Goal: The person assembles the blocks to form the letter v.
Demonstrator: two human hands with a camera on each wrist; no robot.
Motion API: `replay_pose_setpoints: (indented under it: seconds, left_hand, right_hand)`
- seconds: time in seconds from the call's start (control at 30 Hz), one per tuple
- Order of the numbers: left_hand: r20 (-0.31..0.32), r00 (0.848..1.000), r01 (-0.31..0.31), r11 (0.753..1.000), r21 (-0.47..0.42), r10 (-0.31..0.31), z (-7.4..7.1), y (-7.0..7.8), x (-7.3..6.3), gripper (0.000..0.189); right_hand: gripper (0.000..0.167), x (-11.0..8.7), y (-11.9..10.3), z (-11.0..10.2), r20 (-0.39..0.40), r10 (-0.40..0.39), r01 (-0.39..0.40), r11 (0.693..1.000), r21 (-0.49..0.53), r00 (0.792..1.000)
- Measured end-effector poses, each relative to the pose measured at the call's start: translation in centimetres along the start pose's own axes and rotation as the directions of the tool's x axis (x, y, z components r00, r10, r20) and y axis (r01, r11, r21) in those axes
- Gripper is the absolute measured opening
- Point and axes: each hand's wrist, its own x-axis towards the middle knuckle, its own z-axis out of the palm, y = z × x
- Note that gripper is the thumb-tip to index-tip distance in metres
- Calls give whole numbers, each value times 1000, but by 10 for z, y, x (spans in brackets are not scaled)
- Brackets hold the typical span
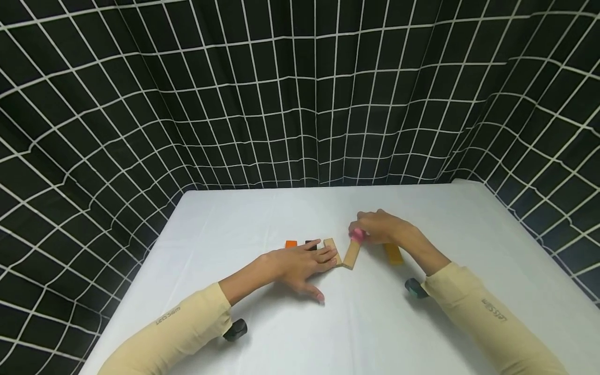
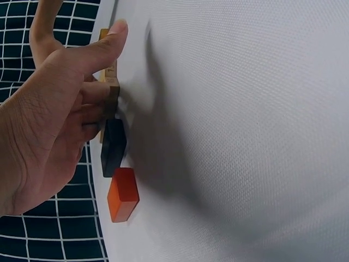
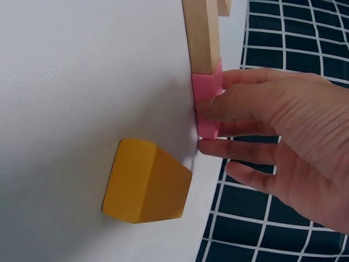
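Between thumb and index finger, my right hand (image 1: 382,226) pinches a pink block (image 3: 207,83). One end of that block meets a plain wooden block (image 1: 351,254). A second plain wooden block (image 1: 329,242) leans the other way, so the two form a V on the white cloth. My left hand (image 1: 300,264) rests its extended fingers over this second block and partly hides it; its thumb sticks out to the side. Just beyond the left hand are a black block (image 2: 113,147) and an orange block (image 2: 124,196).
A yellow block (image 3: 144,183) lies on the cloth right of the pink one, partly behind the right hand in the head view. The white table (image 1: 225,224) ends at a black curtain (image 1: 281,104) with a white grid, which also runs along both sides.
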Motion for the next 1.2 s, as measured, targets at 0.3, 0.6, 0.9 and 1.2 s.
replay_pose_setpoints:
  seconds: [0.3, 0.6, 0.9, 1.2]
  left_hand:
    - [-2, 1000, 16, 999, 29, -16, 0, 0, -1, 99]
    - [18, 1000, 7, 999, 36, -8, -3, 0, 4, 97]
    - [16, 1000, 7, 1000, 24, -7, -4, 1, 5, 97]
    - [41, 999, 25, 1000, -3, -25, -6, -1, -2, 96]
  right_hand:
    - [29, 1, -2, 0, 26, 45, -46, 998, 51, 999]
    - [49, -2, -4, -1, 39, 114, -116, 992, 56, 993]
    - [61, -16, -9, -8, -53, 144, -144, 990, 8, 988]
    - [63, -43, -12, -14, -86, 135, -132, 991, 33, 987]
